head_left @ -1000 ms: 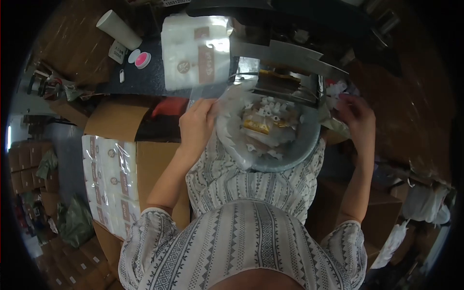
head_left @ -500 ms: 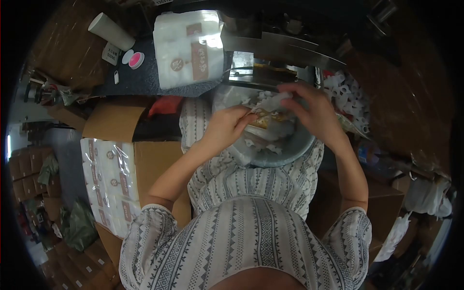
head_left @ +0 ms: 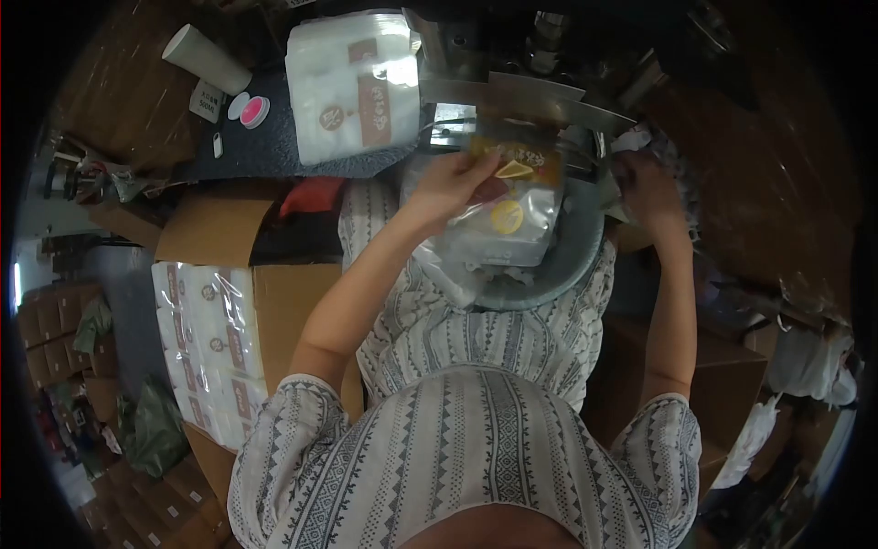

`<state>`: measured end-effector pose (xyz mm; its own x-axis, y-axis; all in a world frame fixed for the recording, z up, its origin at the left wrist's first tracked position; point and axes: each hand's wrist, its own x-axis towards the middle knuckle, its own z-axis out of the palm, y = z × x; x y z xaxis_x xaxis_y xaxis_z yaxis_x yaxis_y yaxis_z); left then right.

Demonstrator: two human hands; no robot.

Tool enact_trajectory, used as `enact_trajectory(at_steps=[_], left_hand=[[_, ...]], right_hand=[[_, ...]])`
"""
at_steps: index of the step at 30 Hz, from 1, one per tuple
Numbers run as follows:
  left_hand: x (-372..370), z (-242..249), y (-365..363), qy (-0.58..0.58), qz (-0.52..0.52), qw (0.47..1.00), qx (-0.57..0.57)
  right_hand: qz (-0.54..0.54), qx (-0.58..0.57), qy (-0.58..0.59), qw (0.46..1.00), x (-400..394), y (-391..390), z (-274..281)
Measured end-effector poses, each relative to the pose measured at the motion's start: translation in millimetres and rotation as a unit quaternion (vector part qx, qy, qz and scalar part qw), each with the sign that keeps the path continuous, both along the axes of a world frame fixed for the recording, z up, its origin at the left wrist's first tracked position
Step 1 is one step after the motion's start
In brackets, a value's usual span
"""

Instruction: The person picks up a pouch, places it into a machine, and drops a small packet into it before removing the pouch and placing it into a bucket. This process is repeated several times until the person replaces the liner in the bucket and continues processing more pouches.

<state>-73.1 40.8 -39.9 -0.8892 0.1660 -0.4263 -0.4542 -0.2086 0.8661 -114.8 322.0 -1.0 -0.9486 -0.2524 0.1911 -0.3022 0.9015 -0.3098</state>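
**Printed pouch (head_left: 512, 220) in left hand (head_left: 457, 188), right hand (head_left: 651, 194) off at the white pieces (head_left: 633, 139)**

Change: half a second ago both my hands were together over the basin (head_left: 590, 252), working at something pale. Now they're split. Left has stayed over the basin with a clear pouch, flat and facing up, gold band across the top, yellow round print lower down. Right has swung out to the pile of small white pieces on my right. My read: handling moves to one hand per item, pouch on one side, pieces on the other.

Left fingers: closed, pinching the pouch near its upper left edge, thumb over the front. Hold looks light; pouch hangs over the basin's mouth and hides most of the contents.

Right fingers: bent, blurred, right at the near edge of the pile. Touching or just beside, can't tell. Can't tell if anything's gripped either.

Around: basin sits on my lap, clear film over its left rim. Metal machine parts (head_left: 540, 90) just beyond. On the bench (head_left: 261, 156), ahead left, a stack of wrapped white packs (head_left: 352, 91), an open pink pot (head_left: 254, 112), a white cup (head_left: 206, 57). Open carton (head_left: 306, 320) by my left arm, more packs in it.
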Motion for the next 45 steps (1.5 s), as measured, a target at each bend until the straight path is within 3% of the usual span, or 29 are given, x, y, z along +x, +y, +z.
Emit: enact_trajectory(at_steps=[1,2,3,4,5,6,7,9,10,12,14,15,17,21,23,25,27,28,30,31,33,36,38,40,41,42,43,44,45], left_hand=[[-4.6,1.0,-10.4,0.002,0.0,1.0,-0.001],[-8.9,2.3,-28.0,0.16,0.092,0.961,-0.208],[-8.7,3.5,-44.3,0.304,0.177,0.847,-0.398],[-3.2,-3.9,-59.2,0.303,0.175,0.848,-0.398],[2.0,-18.3,-74.7,0.39,0.133,0.658,-0.63],[6.4,-19.6,-82.5,0.435,0.081,0.403,-0.801],[11.6,-21.1,-89.2,0.431,0.083,0.402,-0.804],[26.8,-20.7,-98.3,0.429,0.069,0.541,-0.72],[36.3,-16.2,-98.5,0.427,0.066,0.543,-0.721],[50.6,2.3,-94.0,0.313,0.126,0.675,-0.656],[56.9,15.2,-77.4,0.334,0.142,0.675,-0.643],[60.4,21.0,-68.4,0.353,0.156,0.674,-0.629],[64.8,33.3,-58.1,0.365,0.145,0.683,-0.616],[69.9,45.6,-38.5,0.42,0.084,0.702,-0.569],[68.0,37.9,-31.0,0.41,0.028,0.735,-0.539],[63.3,29.6,-21.7,0.399,-0.026,0.763,-0.507],[49.3,23.1,-9.9,0.307,-0.086,0.866,-0.385],[39.8,21.5,-5.4,0.308,-0.086,0.866,-0.384],[18.1,18.1,0.8,0.066,-0.053,0.985,-0.148],[7.5,16.6,3.4,0.067,-0.052,0.985,-0.148],[-8.6,13.8,6.9,0.029,0.025,0.999,-0.03],[-15.7,9.0,8.3,0.006,0.01,0.999,-0.031],[-12.0,6.3,5.2,0.023,-0.001,0.998,-0.058],[-9.7,6.7,-5.8,0.045,-0.012,0.995,-0.085],[-8.9,8.3,-19.7,0.164,0.077,0.961,-0.209],[-5.8,8.2,-34.2,0.273,0.165,0.891,-0.324],[-1.9,4.4,-50.2,0.272,0.164,0.891,-0.325],[-0.1,-2.3,-68.0,0.379,0.158,0.686,-0.601],[2.5,-8.9,-80.6,0.437,0.13,0.392,-0.799]], right_hand=[[0.022,-0.009,-0.001,1.0,-5.5,1.1,-3.0],[0.045,-0.018,-0.004,0.999,-10.0,2.2,-5.4],[0.045,-0.019,-0.005,0.999,-13.1,4.2,-8.1],[0.039,-0.026,-0.036,0.998,-14.6,6.6,-10.5],[0.033,-0.033,-0.064,0.997,-16.2,7.8,-11.0],[0.036,-0.033,-0.062,0.997,-14.2,7.7,-8.5],[0.034,-0.047,-0.035,0.998,-8.4,7.3,-4.0],[0.032,-0.066,-0.009,0.997,2.9,-0.9,13.6],[0.015,-0.126,-0.051,0.991,11.5,-13.2,33.8],[-0.003,-0.183,-0.092,0.979,24.2,-39.7,46.7],[0.132,-0.276,-0.139,0.942,31.0,-66.7,47.6],[0.132,-0.277,-0.14,0.941,33.5,-79.1,44.5],[0.221,-0.252,-0.017,0.942,34.8,-98.4,37.4],[0.259,-0.199,0.038,0.945,32.3,-105.4,40.6],[0.301,-0.251,-0.032,0.919,32.3,-99.0,41.1],[0.265,-0.251,-0.087,0.927,29.9,-91.2,40.8],[0.227,-0.249,-0.14,0.931,25.0,-81.3,38.7],[0.171,-0.248,-0.12,0.946,21.1,-75.9,35.9],[0.116,-0.245,-0.098,0.958,18.8,-62.1,35.6],[0.092,-0.196,-0.095,0.972,19.4,-53.4,38.0],[0.067,-0.146,-0.091,0.983,18.6,-39.7,37.6],[0.028,-0.091,-0.021,0.995,8.2,-20.7,25.4],[0.042,0.04,0.086,0.995,-9.9,-9.9,2.5],[0.047,0.075,0.05,0.995,-23.5,-6.3,-12.0],[0.053,0.11,0.016,0.992,-30.0,-4.9,-17.1],[0.053,0.109,0.016,0.992,-33.1,-1.6,-22.7],[0.056,0.087,0.027,0.994,-34.2,2.2,-27.6],[0.057,0.064,0.041,0.995,-35.5,4.1,-30.3],[0.058,0.063,0.04,0.996,-31.0,2.7,-26.2]])
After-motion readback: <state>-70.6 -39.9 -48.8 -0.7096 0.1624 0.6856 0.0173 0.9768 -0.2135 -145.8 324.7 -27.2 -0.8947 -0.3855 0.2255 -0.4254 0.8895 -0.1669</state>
